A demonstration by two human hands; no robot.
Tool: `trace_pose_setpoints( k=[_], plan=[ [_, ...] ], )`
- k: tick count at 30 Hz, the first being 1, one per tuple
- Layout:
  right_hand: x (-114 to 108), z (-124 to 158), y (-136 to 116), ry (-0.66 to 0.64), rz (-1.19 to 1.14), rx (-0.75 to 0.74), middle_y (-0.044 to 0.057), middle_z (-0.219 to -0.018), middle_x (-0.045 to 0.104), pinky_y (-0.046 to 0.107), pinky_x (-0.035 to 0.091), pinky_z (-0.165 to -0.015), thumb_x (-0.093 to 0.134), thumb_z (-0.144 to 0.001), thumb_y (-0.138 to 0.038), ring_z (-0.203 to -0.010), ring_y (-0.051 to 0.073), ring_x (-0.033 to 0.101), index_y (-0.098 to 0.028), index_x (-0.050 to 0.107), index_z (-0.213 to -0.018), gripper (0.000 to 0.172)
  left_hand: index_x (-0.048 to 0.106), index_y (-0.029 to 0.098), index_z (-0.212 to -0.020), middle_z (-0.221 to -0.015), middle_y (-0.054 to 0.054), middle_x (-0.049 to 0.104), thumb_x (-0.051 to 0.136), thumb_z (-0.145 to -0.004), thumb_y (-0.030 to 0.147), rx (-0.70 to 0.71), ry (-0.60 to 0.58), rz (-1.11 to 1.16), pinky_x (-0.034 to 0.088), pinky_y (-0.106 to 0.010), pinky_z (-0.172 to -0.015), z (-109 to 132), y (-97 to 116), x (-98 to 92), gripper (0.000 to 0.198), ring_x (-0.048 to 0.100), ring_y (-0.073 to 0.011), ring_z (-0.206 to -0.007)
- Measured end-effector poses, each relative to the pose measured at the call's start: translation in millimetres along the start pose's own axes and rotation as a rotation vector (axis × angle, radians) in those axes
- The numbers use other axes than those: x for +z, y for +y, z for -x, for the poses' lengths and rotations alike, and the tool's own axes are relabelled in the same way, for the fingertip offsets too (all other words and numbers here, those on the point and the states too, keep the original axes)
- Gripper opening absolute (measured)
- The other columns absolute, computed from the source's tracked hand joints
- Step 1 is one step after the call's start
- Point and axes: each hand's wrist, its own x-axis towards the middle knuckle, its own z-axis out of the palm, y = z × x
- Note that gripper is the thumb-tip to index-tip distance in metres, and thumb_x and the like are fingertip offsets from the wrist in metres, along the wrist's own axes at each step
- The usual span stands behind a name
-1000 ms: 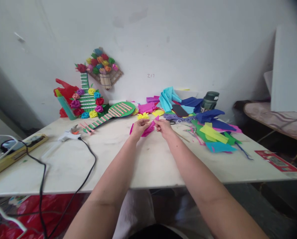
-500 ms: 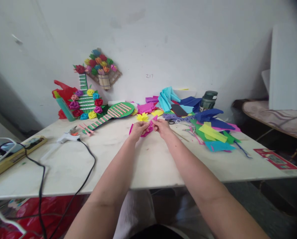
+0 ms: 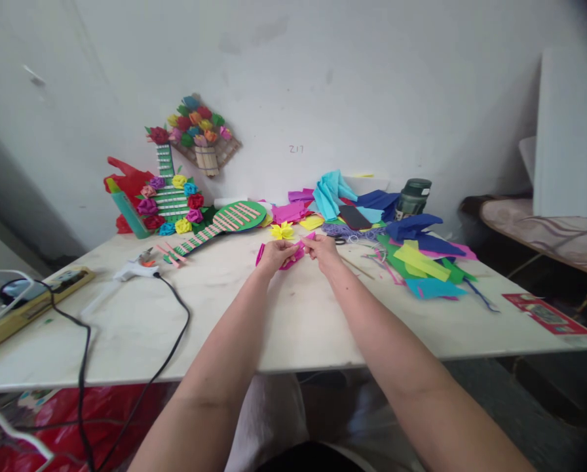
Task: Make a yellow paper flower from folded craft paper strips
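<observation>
A strip of magenta crepe paper is pinched between my two hands over the middle of the table. My left hand is closed on its left part, and some of the paper sticks out left of the knuckles. With thumb and forefinger, my right hand grips the upper right end. Parts of the paper are hidden behind the fingers. Just beyond my left hand lies a yellow paper flower. Dark scissor handles and a thin stick rest beside my right hand.
Left are a glue gun with its black cord, a power strip and a green guitar-shaped craft. Behind stand a flower-decked craft and a glue bottle. Right lie coloured paper sheets, a phone and a dark flask.
My right fingers have shifted slightly along the magenta paper, and its raised tip sits a little lower and further right. Both hands keep their hold.
</observation>
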Motion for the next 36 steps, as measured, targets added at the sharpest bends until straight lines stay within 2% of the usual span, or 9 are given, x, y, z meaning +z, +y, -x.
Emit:
trace_pose_setpoints(
  k=[3, 5, 10, 12, 17, 22, 30, 36],
  plan=[
    [2, 1, 0, 0.032, 0.022, -0.045, -0.005, -0.035, 0.046, 0.017, 0.021, -0.03, 0.066, -0.058, -0.029, -0.029, 0.002, 0.031, -0.015, 0.048, -0.047, 0.025, 0.057, 0.013, -0.055, -0.038, 0.003, 0.045, 0.068, -0.054, 0.047, -0.003, 0.018, 0.01, 0.022, -0.019, -0.033, 0, 0, -0.8, 0.036, 0.036, -0.0044, -0.032],
    [1, 1, 0, 0.02, -0.002, -0.023, -0.005, -0.035, 0.046, 0.018, 0.021, -0.03, 0.065, -0.058, -0.029, -0.03, 0.003, 0.031, -0.015, 0.048, -0.048, 0.025, 0.055, 0.013, -0.053, -0.038, 0.003, 0.045, 0.068, -0.054, 0.047, -0.004, 0.013, 0.035, 0.022, -0.019, -0.033, -1, -1, -2.2, 0.037, 0.035, -0.0041, -0.032],
    [-5, 1, 1, -0.147, -0.094, 0.182, -0.007, -0.038, 0.047, 0.017, 0.022, -0.031, 0.069, -0.055, -0.034, -0.029, 0.002, 0.029, -0.015, 0.049, -0.056, 0.027, 0.057, 0.012, -0.057, -0.044, 0.001, 0.051, 0.068, -0.054, 0.046, 0.009, 0.001, 0.042, 0.023, -0.019, -0.033, -1, -2, -3.6, 0.036, 0.037, -0.004, -0.033],
    [-6, 1, 1, -0.167, -0.109, 0.211, -0.006, -0.039, 0.047, 0.017, 0.023, -0.031, 0.071, -0.054, -0.033, -0.029, 0.002, 0.029, -0.015, 0.048, -0.055, 0.029, 0.057, 0.013, -0.059, -0.044, 0.002, 0.051, 0.068, -0.055, 0.046, 0.019, 0.001, 0.016, 0.023, -0.019, -0.033, -1, -1, -2.3, 0.035, 0.037, -0.0042, -0.033],
    [-3, 0, 1, -0.081, -0.16, 0.157, -0.006, -0.037, 0.046, 0.018, 0.022, -0.031, 0.071, -0.054, -0.029, -0.029, 0.002, 0.029, -0.015, 0.047, -0.051, 0.028, 0.058, 0.013, -0.061, -0.043, 0.002, 0.05, 0.067, -0.056, 0.047, 0.035, 0.022, -0.005, 0.023, -0.019, -0.033, -1, 0, 1.1, 0.036, 0.037, -0.0045, -0.032],
    [0, -1, 2, -0.064, -0.224, 0.165, -0.006, -0.037, 0.045, 0.017, 0.024, -0.031, 0.071, -0.054, -0.028, -0.029, 0.001, 0.028, -0.014, 0.047, -0.052, 0.027, 0.052, 0.014, -0.051, -0.04, 0.002, 0.047, 0.065, -0.058, 0.051, 0.024, 0.025, 0.008, 0.023, -0.02, -0.033, -1, -3, -0.8, 0.04, 0.035, -0.0046, -0.032],
    [-8, 0, -3, -0.085, -0.247, 0.157, -0.006, -0.039, 0.047, 0.017, 0.023, -0.031, 0.067, -0.058, -0.028, -0.03, 0.001, 0.028, -0.015, 0.045, -0.054, 0.025, 0.048, 0.014, -0.055, -0.043, 0.004, 0.045, 0.065, -0.059, 0.048, 0.031, -0.038, 0.079, 0.014, -0.019, -0.034, 2, 3, -8.6, 0.038, 0.028, -0.0016, -0.033],
    [-8, -1, -3, 0.005, -0.189, 0.045, -0.006, -0.036, 0.044, 0.017, 0.02, -0.03, 0.062, -0.061, -0.025, -0.028, 0.001, 0.026, -0.015, 0.043, -0.049, 0.024, 0.046, 0.014, -0.059, -0.044, 0.005, 0.045, 0.065, -0.061, 0.046, 0.035, -0.061, 0.107, 0.014, -0.019, -0.034, 2, 4, -7.5, 0.037, 0.027, -0.0014, -0.033]
  ],
)
